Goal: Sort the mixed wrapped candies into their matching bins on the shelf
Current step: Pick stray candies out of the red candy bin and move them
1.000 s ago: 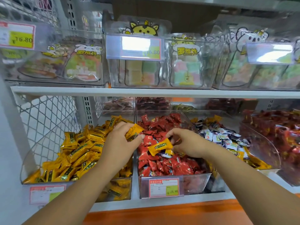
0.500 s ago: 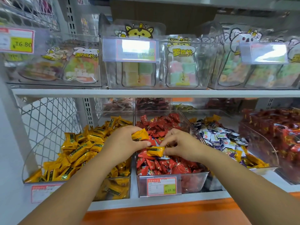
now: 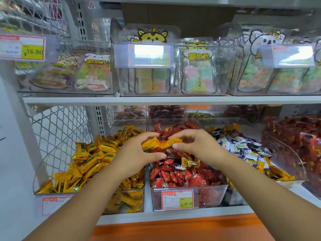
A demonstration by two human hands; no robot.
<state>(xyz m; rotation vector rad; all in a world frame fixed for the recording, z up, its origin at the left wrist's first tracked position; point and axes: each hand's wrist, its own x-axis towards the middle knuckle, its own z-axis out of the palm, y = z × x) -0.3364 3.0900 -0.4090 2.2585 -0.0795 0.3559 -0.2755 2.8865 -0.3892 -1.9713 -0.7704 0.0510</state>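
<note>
- Left hand [image 3: 137, 153] pinched yellow candy [image 3: 149, 144]; right hand [image 3: 196, 145] pinched second candy [image 3: 174, 142], over red bin [image 3: 213, 195].
- Yellow stray [image 3: 190, 163] lay among reds; yellow bin [image 3: 121, 200] due all three, sorting seemingly partway.

Bright, flat shop light from overhead; wide-angle bend, soft edges.

Shadows are weak throughout. Hard glare whites out the middle price label [image 3: 149, 52] on the upper shelf and the label further right [image 3: 293, 54], and their print is mostly unreadable. The clear upper bins [image 3: 199, 70] carry streaky reflections. Foil on the red candies [image 3: 191, 178] throws small glints. There is soft shade under the upper shelf board [image 3: 156, 100], and the far bins behind it sit dimmer. The wire mesh panel [image 3: 57, 136] at left leans with the lens. The far-left price tag [image 3: 22, 47] is smeared and the red packets at far right [image 3: 295, 136] are smudged. The centre is sharpest, with legible digits on the near price tag [image 3: 177, 199]. The near orange strip [image 3: 173, 226] is streaked with blur.
</note>
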